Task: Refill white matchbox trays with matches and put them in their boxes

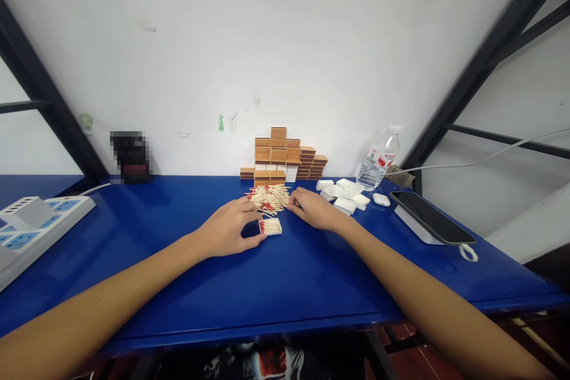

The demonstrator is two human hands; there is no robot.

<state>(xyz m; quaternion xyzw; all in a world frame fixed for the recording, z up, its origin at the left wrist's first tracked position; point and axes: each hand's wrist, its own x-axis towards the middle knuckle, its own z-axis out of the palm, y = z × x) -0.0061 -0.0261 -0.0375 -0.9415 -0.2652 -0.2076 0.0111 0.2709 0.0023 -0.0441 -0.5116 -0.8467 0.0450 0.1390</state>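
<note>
A small white matchbox tray (276, 227) with red-tipped matches in it lies on the blue table. My left hand (232, 227) is at its left side, thumb tip at the tray's near left corner. Its other fingers reach to the left edge of a heap of loose matches (269, 197), leaving a wide gap to the thumb. At the heap's right edge, my right hand (312, 208) has its fingers curled together. Whatever is between those fingertips is hidden. Behind the heap, orange-brown matchboxes (278, 154) are stacked against the wall.
White empty trays (347, 193) lie piled right of my right hand. Beyond them are a water bottle (378, 160), a white earphone case (381, 199) and a phone (431, 217) propped at a slant. A power strip (66, 219) stands at the left. The table's front edge (249, 332) runs below my forearms.
</note>
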